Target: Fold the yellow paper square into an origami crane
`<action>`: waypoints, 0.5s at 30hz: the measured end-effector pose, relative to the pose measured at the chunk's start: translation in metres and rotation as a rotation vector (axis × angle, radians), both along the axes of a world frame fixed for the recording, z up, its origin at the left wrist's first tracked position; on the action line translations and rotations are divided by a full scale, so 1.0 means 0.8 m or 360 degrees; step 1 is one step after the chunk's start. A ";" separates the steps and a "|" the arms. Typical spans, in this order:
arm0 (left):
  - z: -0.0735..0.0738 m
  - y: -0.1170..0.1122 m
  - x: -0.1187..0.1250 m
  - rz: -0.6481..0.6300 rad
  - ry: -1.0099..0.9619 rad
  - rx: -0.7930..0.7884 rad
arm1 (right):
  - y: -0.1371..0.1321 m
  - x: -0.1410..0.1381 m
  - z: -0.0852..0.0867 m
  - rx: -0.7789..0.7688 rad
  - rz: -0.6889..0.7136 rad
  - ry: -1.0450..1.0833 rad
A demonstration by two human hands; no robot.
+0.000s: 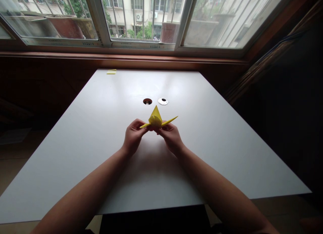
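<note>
A folded yellow paper figure [155,119] with a pointed top and two thin side flaps is held just above the white table [101,133], near its middle. My left hand [133,137] pinches the figure's left flap, fingers closed. My right hand [171,137] pinches its right side, fingers closed too. Both forearms reach in from the table's near edge.
Beyond the figure a round cable hole [147,101] lies in the table, with its white cap [163,101] beside it. Small yellow paper pieces [111,72] lie at the far left edge. A wooden sill and window run behind; dark furniture stands to the right.
</note>
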State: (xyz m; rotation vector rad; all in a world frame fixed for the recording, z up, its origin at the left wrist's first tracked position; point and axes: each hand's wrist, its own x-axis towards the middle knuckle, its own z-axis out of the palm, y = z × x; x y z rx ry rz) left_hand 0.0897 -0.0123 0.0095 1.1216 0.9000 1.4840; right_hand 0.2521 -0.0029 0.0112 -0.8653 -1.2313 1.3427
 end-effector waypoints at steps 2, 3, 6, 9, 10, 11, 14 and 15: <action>0.001 -0.002 0.001 -0.0008 0.0035 0.0018 | 0.000 0.001 0.000 -0.0003 -0.0035 -0.0022; 0.002 -0.003 0.001 -0.0008 0.0070 0.0040 | 0.001 0.001 0.000 -0.0005 -0.0052 -0.0035; 0.008 -0.007 0.002 0.0047 0.0258 0.0176 | 0.002 0.001 0.001 -0.0002 -0.0089 -0.0053; 0.012 -0.009 0.001 0.0131 0.0445 0.0339 | 0.003 -0.001 0.002 -0.0005 -0.0086 -0.0035; 0.013 -0.010 0.000 0.0148 0.0472 0.0370 | 0.003 -0.001 0.002 -0.0006 -0.0077 -0.0027; 0.013 -0.010 0.000 0.0160 0.0476 0.0384 | 0.003 -0.001 0.002 -0.0007 -0.0070 -0.0020; 0.012 -0.008 0.001 0.0155 0.0379 0.0361 | 0.004 -0.002 0.001 -0.0020 -0.0076 0.0001; 0.011 -0.007 0.002 0.0148 0.0340 0.0348 | 0.004 -0.002 0.000 -0.0030 -0.0079 0.0007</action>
